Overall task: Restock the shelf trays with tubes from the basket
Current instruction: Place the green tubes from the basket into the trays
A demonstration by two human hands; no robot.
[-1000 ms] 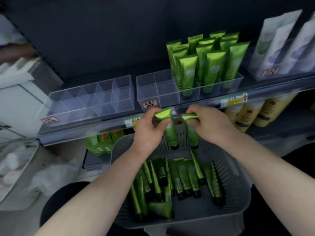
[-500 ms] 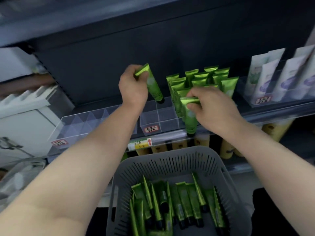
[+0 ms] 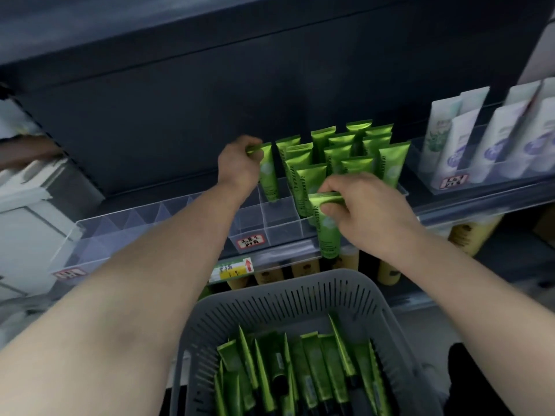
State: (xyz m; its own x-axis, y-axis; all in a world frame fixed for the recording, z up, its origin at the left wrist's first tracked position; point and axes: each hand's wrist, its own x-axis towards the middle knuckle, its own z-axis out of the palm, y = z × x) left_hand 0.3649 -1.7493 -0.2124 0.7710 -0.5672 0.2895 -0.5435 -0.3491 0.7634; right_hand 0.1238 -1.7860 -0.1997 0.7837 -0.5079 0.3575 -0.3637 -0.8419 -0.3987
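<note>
My left hand (image 3: 238,165) pinches the crimped top of a green tube (image 3: 268,175) and holds it upright in a back compartment of the clear shelf tray (image 3: 270,232), left of several green tubes (image 3: 345,154) standing in it. My right hand (image 3: 357,207) grips a second green tube (image 3: 327,226) by its top, hanging cap down over the tray's front edge. Below, the grey slotted basket (image 3: 288,298) holds several more green tubes (image 3: 300,373) lying flat.
An empty clear divided tray (image 3: 126,232) sits to the left on the same shelf. White and purple tubes (image 3: 492,139) stand in a tray on the right. Yellow bottles (image 3: 300,270) line the shelf below, behind a price label (image 3: 232,269).
My left hand lowered its tube from above the tray into a back compartment beside the standing tubes. My right hand stays at the tray's front with its tube. The view shifted slightly upward.
</note>
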